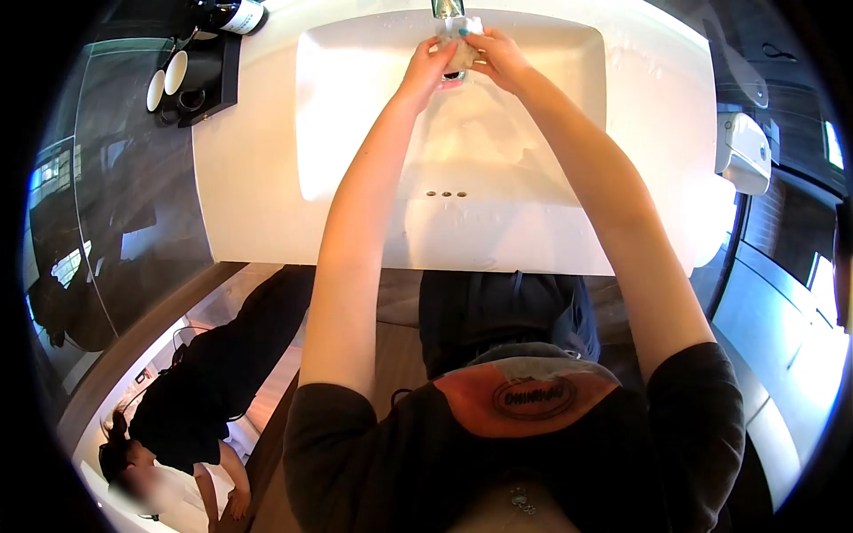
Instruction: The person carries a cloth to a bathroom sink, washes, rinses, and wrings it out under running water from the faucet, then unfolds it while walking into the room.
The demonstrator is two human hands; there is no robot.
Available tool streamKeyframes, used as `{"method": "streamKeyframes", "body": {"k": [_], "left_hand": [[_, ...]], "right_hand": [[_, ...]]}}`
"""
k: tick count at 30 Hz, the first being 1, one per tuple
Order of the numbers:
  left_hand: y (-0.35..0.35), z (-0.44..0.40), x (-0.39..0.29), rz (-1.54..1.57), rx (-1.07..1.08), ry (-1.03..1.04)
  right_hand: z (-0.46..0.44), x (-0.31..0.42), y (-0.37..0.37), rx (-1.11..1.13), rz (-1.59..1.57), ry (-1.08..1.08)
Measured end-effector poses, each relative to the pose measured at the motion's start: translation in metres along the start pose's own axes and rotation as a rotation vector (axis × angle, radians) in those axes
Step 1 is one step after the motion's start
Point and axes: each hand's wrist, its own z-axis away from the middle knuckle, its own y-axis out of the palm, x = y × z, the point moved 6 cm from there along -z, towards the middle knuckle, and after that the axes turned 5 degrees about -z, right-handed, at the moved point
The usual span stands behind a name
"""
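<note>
Both my hands are under the metal faucet [448, 8] at the back of a white sink [346, 115]. Between them is a pale, whitish, wet-looking item [464, 55], too small to name surely. From its left side my left hand [426, 67] pinches it with closed fingers. My right hand [500, 60] grips it from the other side, with a blue-green nail showing near the faucet. Below the hands lies the dark drain opening with something pink [450, 84] beside it. Three small overflow holes show in the sink's near wall.
A black tray [233, 80] with white-rimmed cups [176, 73] and a dark bottle [240, 16] stands at the counter's left back. A white dispenser [745, 153] is at the right. Another person [191, 400] in black bends over at lower left.
</note>
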Motion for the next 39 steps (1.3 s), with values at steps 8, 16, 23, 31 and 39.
{"method": "streamKeyframes", "body": {"k": [8, 16, 23, 31, 39], "left_hand": [[0.022, -0.050, -0.010, 0.173, -0.122, 0.206], [0.033, -0.050, -0.044, -0.359, -0.185, 0.318], [0.006, -0.046, -0.056, -0.404, -0.287, 0.395], [-0.036, -0.024, -0.034, -0.504, -0.064, 0.485], [0.067, 0.081, 0.103, -0.949, 0.720, -0.153]], "right_hand": [[-0.006, 0.030, -0.037, -0.008, 0.430, -0.065], [-0.002, 0.013, -0.008, 0.130, -0.214, 0.196], [-0.026, -0.007, 0.031, 0.104, -0.479, 0.265], [-0.045, -0.020, 0.035, -0.049, 0.140, 0.183], [-0.048, -0.008, -0.060, -0.407, 0.663, 0.013]]}}
